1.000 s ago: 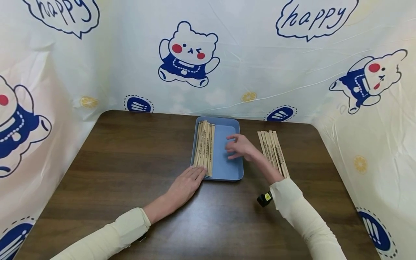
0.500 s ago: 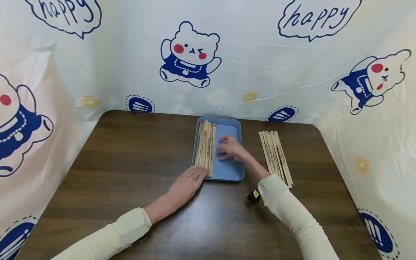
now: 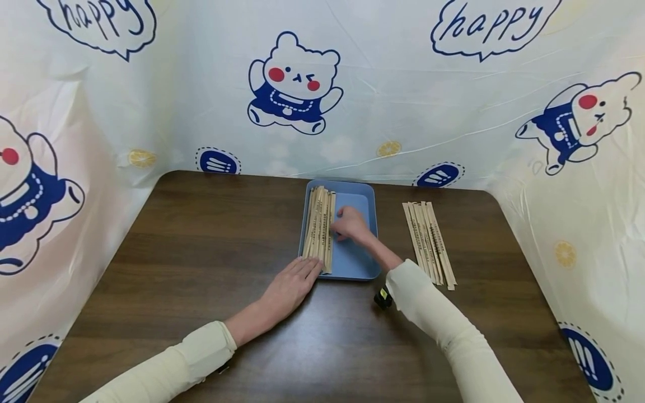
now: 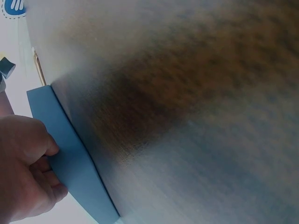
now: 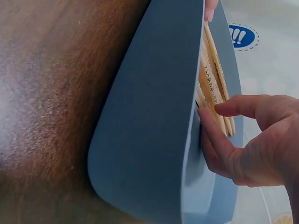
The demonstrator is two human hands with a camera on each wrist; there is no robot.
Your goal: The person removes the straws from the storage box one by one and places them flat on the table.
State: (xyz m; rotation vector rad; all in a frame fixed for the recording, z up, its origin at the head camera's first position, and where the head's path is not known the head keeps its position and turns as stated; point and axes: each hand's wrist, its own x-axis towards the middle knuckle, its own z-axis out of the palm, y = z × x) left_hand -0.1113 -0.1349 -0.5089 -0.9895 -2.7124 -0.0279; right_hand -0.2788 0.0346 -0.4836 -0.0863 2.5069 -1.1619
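Note:
A bundle of paper-wrapped chopsticks (image 3: 318,224) lies lengthwise along the left side of a blue tray (image 3: 355,268). My left hand (image 3: 289,285) grips the tray's near left corner, its fingertips by the bundle's near end; in the left wrist view the curled fingers touch the tray's wall (image 4: 77,163). My right hand (image 3: 351,225) is inside the tray, at the bundle's right edge. In the right wrist view its thumb and fingers pinch a wrapped pair of chopsticks (image 5: 210,88); the tray's wall partly hides the contact.
More wrapped chopsticks (image 3: 428,243) lie on the brown table (image 3: 201,235) right of the tray, beyond my right forearm. A printed cloth (image 3: 393,101) stands behind the table and along both sides.
My right hand has moved left across the tray to the bundle, and its spread fingers have drawn together. My left hand stays at the tray's corner.

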